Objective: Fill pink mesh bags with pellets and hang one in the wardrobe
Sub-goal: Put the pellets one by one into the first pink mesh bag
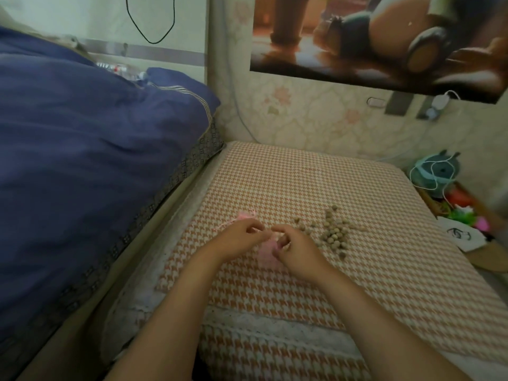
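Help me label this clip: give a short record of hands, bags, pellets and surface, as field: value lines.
surface: houndstooth cushion
left hand: fingers pinch the pink mesh bag at its top
right hand: fingers curled on the same bag
second pink mesh bag: lies just beyond the left hand
pellets: loose pile right of the right hand
left side: blue duvet

Dim, flat, faintly warm indoor light casts only weak, soft shadows. Everything is slightly blurred: the pellets (334,233) read as soft blobs, the poster (371,37) is smeared. Wide-angle distortion bends the blue duvet (82,149) at left.
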Demonstrator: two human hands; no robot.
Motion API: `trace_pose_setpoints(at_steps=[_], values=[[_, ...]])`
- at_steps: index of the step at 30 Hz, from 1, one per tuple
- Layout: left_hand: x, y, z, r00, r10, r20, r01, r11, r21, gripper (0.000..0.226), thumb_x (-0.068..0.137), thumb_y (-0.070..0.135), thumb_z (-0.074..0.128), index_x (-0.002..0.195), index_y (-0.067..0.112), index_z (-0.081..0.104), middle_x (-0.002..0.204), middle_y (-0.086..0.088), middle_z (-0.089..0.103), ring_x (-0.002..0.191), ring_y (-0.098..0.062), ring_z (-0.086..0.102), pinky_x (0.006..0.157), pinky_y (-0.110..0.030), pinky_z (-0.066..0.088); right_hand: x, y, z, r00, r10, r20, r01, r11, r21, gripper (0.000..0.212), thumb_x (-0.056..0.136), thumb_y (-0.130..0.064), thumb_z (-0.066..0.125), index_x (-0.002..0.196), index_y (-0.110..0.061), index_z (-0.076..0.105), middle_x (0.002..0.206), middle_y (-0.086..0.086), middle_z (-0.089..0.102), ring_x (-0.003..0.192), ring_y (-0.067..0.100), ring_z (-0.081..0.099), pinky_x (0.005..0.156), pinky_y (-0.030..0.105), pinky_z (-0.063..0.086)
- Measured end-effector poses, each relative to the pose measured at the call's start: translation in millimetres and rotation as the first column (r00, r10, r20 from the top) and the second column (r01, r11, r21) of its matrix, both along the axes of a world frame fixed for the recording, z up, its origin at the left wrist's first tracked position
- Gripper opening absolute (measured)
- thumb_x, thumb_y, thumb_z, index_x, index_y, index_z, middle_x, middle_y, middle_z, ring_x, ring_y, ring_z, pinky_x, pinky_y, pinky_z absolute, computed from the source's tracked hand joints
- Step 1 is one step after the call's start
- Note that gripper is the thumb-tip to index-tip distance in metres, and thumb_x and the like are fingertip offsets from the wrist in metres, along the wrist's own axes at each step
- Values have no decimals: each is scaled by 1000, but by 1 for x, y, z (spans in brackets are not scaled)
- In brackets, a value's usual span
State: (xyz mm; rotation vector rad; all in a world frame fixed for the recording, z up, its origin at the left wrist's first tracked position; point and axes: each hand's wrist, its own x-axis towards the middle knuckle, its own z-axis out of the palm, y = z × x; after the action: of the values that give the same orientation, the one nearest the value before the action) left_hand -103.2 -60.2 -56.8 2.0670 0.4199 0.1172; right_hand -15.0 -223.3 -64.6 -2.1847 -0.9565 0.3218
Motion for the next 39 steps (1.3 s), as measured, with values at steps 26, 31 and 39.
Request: trace_pose_setpoints(at_steps=[26, 31, 39], values=[[13, -44, -10, 997, 6, 71, -20, 980, 196, 16, 86, 13, 60, 93, 24, 70, 90, 7, 67, 83, -10, 62, 60, -19, 44, 9, -48, 37, 937, -75, -340, 60, 997, -56, 14, 95, -16, 66, 102, -19, 78, 91, 2, 78, 67, 8, 66, 64, 27, 52], [19, -50, -5, 990, 76, 122, -111, 944, 311, 39, 84, 7, 57, 115, 31, 61, 117, 11, 57, 110, -10, 51, 93, -29, 48, 16, -42, 34, 932, -120, -342, 112, 993, -42, 11, 90, -13, 71, 96, -15, 80, 86, 4, 78, 65, 11, 67, 62, 27, 51], [17, -56, 2, 985, 85, 149, -108, 983, 149, 18, 81, 46, 72, 88, 30, 68, 81, 9, 67, 66, -9, 63, 58, -31, 54, 20, -42, 35, 945, -124, -302, 148, 987, 58, 9, 88, -14, 76, 97, -13, 78, 88, 7, 77, 62, 10, 66, 63, 23, 60]])
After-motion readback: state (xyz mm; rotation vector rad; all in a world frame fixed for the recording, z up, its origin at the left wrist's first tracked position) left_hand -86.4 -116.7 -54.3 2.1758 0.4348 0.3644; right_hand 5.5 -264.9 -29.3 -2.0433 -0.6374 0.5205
